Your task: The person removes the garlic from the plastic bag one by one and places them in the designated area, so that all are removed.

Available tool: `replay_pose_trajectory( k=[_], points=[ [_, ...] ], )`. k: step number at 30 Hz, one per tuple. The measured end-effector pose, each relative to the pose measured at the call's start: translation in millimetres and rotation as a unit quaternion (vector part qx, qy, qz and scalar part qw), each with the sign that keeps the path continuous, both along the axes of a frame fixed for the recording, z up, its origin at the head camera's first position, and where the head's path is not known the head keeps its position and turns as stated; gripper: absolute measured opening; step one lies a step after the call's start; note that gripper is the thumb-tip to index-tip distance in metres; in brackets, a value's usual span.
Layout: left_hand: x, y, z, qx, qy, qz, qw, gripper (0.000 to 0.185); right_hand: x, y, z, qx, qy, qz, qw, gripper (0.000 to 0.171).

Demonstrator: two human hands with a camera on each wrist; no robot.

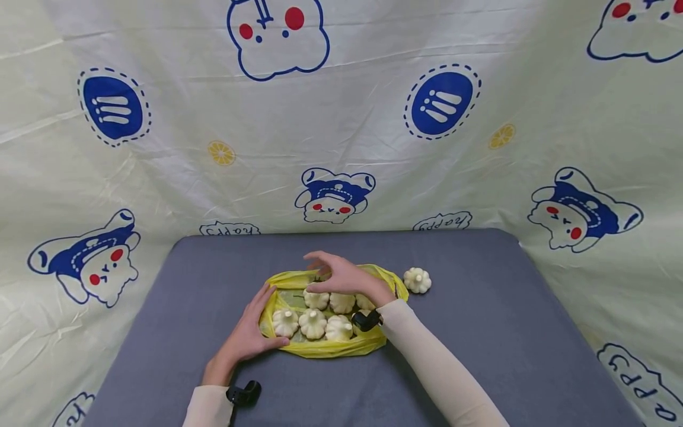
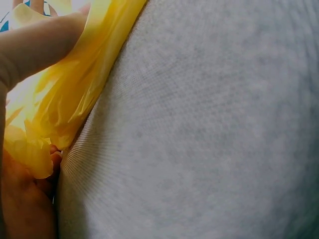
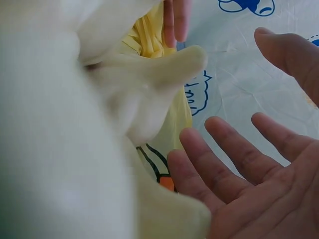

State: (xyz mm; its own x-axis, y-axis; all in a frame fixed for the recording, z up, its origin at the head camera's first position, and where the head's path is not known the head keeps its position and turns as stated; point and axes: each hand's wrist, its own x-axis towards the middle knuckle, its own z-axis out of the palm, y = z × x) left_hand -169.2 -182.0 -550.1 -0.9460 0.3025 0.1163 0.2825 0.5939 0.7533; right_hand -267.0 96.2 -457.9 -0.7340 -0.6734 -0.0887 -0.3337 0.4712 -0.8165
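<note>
A yellow plastic bag [image 1: 333, 350] lies spread open on the table, its rim rolled round several white garlic bulbs [image 1: 312, 324]. At the bag's left end my left hand [image 1: 246, 333] holds the rim, thumb along the front edge and fingers on the left side. My right hand [image 1: 344, 276] reaches over the back row of bulbs. In the right wrist view its fingers [image 3: 234, 172] are spread and hold nothing, beside a large, close garlic bulb [image 3: 144, 94]. The right forearm hides part of the bag's right side.
A single garlic bulb [image 1: 417, 280] sits outside the bag, just off its right back corner. The table [image 1: 480, 356] has a grey-blue cloth cover. Behind it hangs a pale printed curtain [image 1: 363, 118] with cartoon figures.
</note>
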Motion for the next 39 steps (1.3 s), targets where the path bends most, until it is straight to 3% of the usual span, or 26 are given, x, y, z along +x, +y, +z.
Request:
replay_pose_trajectory(
  k=[8,16,29,39],
  points=[
    [-0.1,-0.5,-0.8,0.001,0.001,-0.002,1.0,0.116,-5.8,-8.4,-4.0,0.018,-0.014,0.017,1.0,0.065],
    [1.1,-0.1,-0.3,0.002,-0.008,-0.001,1.0,0.116,-8.9,-7.5,-11.6,0.072,-0.024,0.028,0.997,0.062],
    [-0.4,0.1,1.0,0.006,0.003,-0.003,1.0,0.114,-10.3,-1.2,-18.7,0.086,-0.026,0.042,0.995,0.064],
    [-0.7,-0.3,0.0,0.004,0.011,-0.004,0.9999,0.114,-10.8,-3.0,-21.0,0.088,-0.02,0.047,0.995,0.048]
  ],
)
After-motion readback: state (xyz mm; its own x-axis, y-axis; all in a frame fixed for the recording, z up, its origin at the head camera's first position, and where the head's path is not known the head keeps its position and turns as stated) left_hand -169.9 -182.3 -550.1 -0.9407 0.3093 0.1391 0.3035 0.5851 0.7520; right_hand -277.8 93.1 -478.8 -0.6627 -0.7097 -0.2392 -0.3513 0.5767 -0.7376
